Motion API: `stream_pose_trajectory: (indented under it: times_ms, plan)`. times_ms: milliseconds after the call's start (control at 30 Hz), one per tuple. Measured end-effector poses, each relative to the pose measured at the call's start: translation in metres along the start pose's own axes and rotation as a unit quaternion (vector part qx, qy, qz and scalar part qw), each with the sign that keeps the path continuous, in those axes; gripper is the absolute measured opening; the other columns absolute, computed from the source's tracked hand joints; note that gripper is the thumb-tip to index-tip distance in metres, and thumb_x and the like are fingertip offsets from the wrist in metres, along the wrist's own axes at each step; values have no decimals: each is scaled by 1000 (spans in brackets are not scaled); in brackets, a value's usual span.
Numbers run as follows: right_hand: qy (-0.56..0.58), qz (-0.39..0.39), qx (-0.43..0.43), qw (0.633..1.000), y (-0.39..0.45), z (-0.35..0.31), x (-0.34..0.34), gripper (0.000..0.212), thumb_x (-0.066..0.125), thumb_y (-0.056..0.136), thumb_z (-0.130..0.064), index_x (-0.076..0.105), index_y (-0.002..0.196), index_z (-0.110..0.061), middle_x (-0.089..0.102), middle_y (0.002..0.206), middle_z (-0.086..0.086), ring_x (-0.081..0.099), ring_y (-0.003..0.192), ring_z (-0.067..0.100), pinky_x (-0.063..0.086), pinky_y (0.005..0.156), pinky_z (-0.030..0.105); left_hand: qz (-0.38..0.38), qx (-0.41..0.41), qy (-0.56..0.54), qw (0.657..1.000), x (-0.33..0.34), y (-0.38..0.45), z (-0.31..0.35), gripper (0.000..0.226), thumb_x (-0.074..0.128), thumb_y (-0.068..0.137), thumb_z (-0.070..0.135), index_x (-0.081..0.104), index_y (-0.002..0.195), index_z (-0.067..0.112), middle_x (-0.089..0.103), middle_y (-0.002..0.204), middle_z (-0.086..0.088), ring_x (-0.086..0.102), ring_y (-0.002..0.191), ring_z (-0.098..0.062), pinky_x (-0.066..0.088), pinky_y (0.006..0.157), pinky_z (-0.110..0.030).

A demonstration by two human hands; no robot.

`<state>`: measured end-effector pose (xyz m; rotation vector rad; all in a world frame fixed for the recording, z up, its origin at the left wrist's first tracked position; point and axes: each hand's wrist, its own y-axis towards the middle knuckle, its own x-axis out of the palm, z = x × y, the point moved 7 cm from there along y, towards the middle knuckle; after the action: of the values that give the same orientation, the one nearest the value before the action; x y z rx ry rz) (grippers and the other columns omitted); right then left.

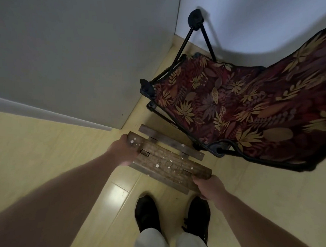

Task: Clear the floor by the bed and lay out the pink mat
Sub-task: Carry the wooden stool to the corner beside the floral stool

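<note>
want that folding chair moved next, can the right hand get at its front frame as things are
Probably not yet: the right hand is clamped on one end of the wooden stool, the left hand on the other. The folding chair stands just beyond, nothing between.

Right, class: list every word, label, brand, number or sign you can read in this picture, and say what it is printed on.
None: no readable text shows anywhere.
Wooden stool, held by the left hand and right hand: pale specks only, no lettering.
Folding chair: leaf pattern only, no label in view.
Shoes: too dark to show any brand.
</note>
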<state>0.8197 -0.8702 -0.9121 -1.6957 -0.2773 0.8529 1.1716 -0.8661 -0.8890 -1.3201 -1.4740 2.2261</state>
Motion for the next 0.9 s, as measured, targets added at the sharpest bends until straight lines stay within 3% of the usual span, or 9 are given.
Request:
stream_pose_trajectory:
  times_ms: [67, 133, 300, 367, 467, 533, 633, 900]
  plan:
    - [10, 0, -1, 1000, 5, -1, 5, 74, 78, 79, -52, 58, 135, -8, 63, 114, 8, 65, 100, 28, 64, 83, 45, 15, -22, -37, 999, 1, 4, -2, 72, 69, 85, 38, 34, 144, 16, 63, 118, -8, 58, 95, -26, 55, 82, -40]
    - [18, 0, 6, 1000, 9, 2, 10, 76, 78, 74, -51, 58, 133, -8, 63, 111, 7, 64, 101, 29, 62, 87, 47, -1, -41, -57, 998, 8, 10, -5, 82, 69, 84, 36, 25, 150, 17, 61, 119, -8, 58, 96, -28, 56, 82, -39]
    - [26, -11, 3, 1000, 2, 7, 19, 79, 77, 67, -46, 54, 134, -9, 64, 108, 6, 64, 98, 28, 62, 87, 48, -17, -48, -71, 996, 10, 2, -10, 77, 67, 82, 22, 29, 149, 19, 61, 123, -8, 51, 91, -25, 49, 75, -33]
    - [18, -13, -5, 1000, -18, 1, 18, 72, 75, 77, -37, 48, 137, -9, 64, 109, 7, 64, 98, 27, 61, 84, 46, -7, -34, -77, 996, 7, -6, -12, 77, 65, 81, 18, 30, 149, 20, 59, 130, -6, 56, 100, -27, 49, 79, -33]
    - [-55, 7, -50, 997, -49, -10, 13, 56, 65, 91, -30, 45, 139, -10, 61, 116, 7, 60, 100, 23, 52, 77, 35, 16, -3, -58, 998, -4, -29, -4, 79, 60, 83, 15, 27, 154, 24, 46, 147, -3, 53, 127, -30, 51, 93, -37]
    - [-142, 22, -124, 982, -77, -26, 11, 51, 58, 93, -26, 47, 142, -16, 57, 133, 5, 59, 108, 21, 54, 87, 37, 28, 24, -52, 998, -12, -55, 11, 75, 56, 88, 11, 27, 155, 26, 39, 155, -1, 50, 132, -29, 51, 99, -39]
    - [-183, -17, -178, 967, -133, -47, 11, 68, 63, 94, -26, 34, 156, -27, 39, 156, 0, 57, 130, 22, 53, 101, 35, 29, 36, -85, 995, -26, -109, 30, 65, 50, 94, 8, 31, 154, 28, 32, 160, 2, 45, 138, -27, 46, 105, -37]
    - [-308, -79, -259, 912, -319, -96, -49, 73, 60, 100, -36, 20, 161, -30, 22, 167, -4, 40, 147, 22, 44, 115, 37, 20, 27, -123, 992, -94, -299, 33, 57, 48, 91, 10, 42, 144, 31, 33, 155, 10, 45, 135, -18, 46, 105, -31]
